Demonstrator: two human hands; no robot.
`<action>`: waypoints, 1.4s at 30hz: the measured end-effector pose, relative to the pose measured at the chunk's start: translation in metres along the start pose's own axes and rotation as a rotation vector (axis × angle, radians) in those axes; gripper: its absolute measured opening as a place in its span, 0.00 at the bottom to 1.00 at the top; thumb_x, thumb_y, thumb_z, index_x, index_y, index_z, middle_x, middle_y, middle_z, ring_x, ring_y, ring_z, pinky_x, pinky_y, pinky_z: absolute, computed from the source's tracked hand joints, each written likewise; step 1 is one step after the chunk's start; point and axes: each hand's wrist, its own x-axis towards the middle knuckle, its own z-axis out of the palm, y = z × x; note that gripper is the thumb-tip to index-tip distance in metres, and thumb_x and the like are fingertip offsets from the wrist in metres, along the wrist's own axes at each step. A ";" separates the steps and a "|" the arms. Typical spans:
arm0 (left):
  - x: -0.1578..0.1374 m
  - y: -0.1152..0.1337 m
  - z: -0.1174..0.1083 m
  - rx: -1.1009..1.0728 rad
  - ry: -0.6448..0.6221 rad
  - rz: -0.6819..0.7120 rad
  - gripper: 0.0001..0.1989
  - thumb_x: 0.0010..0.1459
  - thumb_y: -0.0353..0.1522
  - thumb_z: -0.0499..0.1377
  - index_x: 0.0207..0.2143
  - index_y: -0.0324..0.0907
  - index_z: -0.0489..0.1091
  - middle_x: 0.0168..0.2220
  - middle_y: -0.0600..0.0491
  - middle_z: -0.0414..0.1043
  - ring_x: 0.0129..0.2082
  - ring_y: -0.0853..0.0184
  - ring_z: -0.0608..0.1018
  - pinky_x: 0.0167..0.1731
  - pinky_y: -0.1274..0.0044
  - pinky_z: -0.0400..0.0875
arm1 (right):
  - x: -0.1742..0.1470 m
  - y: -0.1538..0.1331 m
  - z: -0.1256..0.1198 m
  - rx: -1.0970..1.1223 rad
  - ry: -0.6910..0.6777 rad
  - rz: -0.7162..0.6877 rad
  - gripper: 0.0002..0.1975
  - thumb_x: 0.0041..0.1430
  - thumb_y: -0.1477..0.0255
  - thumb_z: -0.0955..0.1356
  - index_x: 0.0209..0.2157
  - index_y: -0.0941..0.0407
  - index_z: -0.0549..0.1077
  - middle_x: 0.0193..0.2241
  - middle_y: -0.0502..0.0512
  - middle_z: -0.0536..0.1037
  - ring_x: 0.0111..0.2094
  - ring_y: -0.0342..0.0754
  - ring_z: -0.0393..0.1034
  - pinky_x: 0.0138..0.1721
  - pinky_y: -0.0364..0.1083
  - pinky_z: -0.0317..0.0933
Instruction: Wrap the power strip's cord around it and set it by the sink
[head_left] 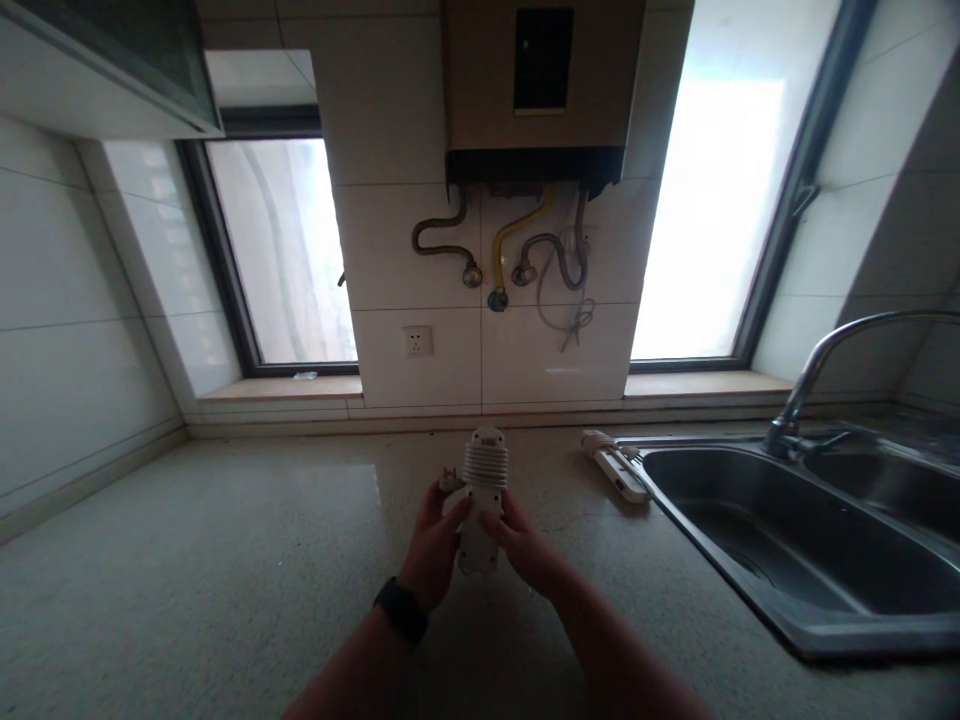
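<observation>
Between my two hands is a white power strip (pixel 478 550), its underside with small screw holes turned toward me. Its white cord (pixel 486 465) is wound in several turns round the upper half. My left hand (pixel 435 545) grips the strip's left side, thumb on its back, and the plug (pixel 450 481) sticks out by those fingers. From the other side my right hand (pixel 529 545) holds the strip, with its thumb laid on the back and fingers behind. A dark watch band circles my left wrist.
A second white power strip (pixel 619 472) with wound cord lies against the rim of the steel sink (pixel 750 530) at the right, under a curved faucet (pixel 817 370). A wall socket (pixel 417 341) and a water heater (pixel 540 90) with pipes are on the tiled wall behind the counter (pixel 187 580).
</observation>
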 end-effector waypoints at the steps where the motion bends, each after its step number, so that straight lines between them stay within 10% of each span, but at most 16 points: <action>1: 0.000 0.002 0.000 -0.013 -0.002 0.008 0.28 0.57 0.38 0.65 0.58 0.46 0.63 0.59 0.43 0.64 0.51 0.58 0.75 0.46 0.71 0.74 | 0.000 0.000 -0.002 -0.104 0.002 -0.007 0.29 0.61 0.59 0.67 0.60 0.56 0.62 0.50 0.62 0.72 0.40 0.49 0.72 0.42 0.49 0.67; 7: 0.004 0.009 -0.004 0.076 0.024 0.042 0.26 0.57 0.40 0.64 0.56 0.41 0.67 0.55 0.43 0.69 0.47 0.61 0.76 0.45 0.74 0.73 | 0.000 -0.027 -0.028 -0.733 0.057 -0.102 0.21 0.66 0.56 0.63 0.35 0.59 0.77 0.34 0.57 0.74 0.33 0.46 0.69 0.35 0.44 0.62; 10: 0.006 0.014 -0.007 0.192 -0.010 0.013 0.29 0.55 0.40 0.66 0.57 0.40 0.66 0.56 0.41 0.68 0.46 0.59 0.77 0.42 0.74 0.74 | -0.002 -0.050 -0.042 -0.978 0.363 -0.204 0.23 0.64 0.56 0.64 0.23 0.59 0.68 0.22 0.54 0.68 0.25 0.45 0.62 0.30 0.45 0.57; 14: 0.010 0.018 -0.016 0.428 -0.154 -0.065 0.33 0.51 0.40 0.68 0.59 0.42 0.67 0.57 0.40 0.67 0.42 0.57 0.79 0.39 0.71 0.75 | -0.011 -0.077 -0.051 -1.136 0.378 -0.523 0.15 0.57 0.62 0.70 0.41 0.57 0.73 0.43 0.61 0.73 0.47 0.55 0.65 0.50 0.52 0.58; 22: 0.013 0.029 -0.025 0.557 -0.287 -0.110 0.30 0.51 0.39 0.68 0.57 0.42 0.70 0.54 0.42 0.70 0.41 0.57 0.80 0.41 0.71 0.74 | -0.019 -0.078 -0.043 -1.191 -0.230 -0.276 0.52 0.39 0.59 0.79 0.66 0.44 0.59 0.62 0.56 0.64 0.60 0.60 0.58 0.58 0.55 0.52; 33: 0.015 0.036 -0.034 0.603 -0.413 -0.108 0.27 0.54 0.39 0.66 0.55 0.41 0.72 0.50 0.42 0.73 0.47 0.58 0.77 0.47 0.72 0.70 | -0.020 -0.064 -0.028 -1.243 -0.294 -0.262 0.58 0.35 0.64 0.79 0.68 0.40 0.54 0.61 0.55 0.66 0.55 0.62 0.65 0.55 0.57 0.56; 42: 0.026 0.030 -0.052 -0.077 -0.165 -0.297 0.37 0.62 0.55 0.48 0.64 0.41 0.60 0.59 0.39 0.65 0.47 0.56 0.77 0.42 0.68 0.72 | -0.014 -0.059 -0.039 -1.028 -0.115 -0.219 0.56 0.35 0.64 0.79 0.67 0.46 0.57 0.56 0.58 0.69 0.54 0.57 0.67 0.54 0.52 0.58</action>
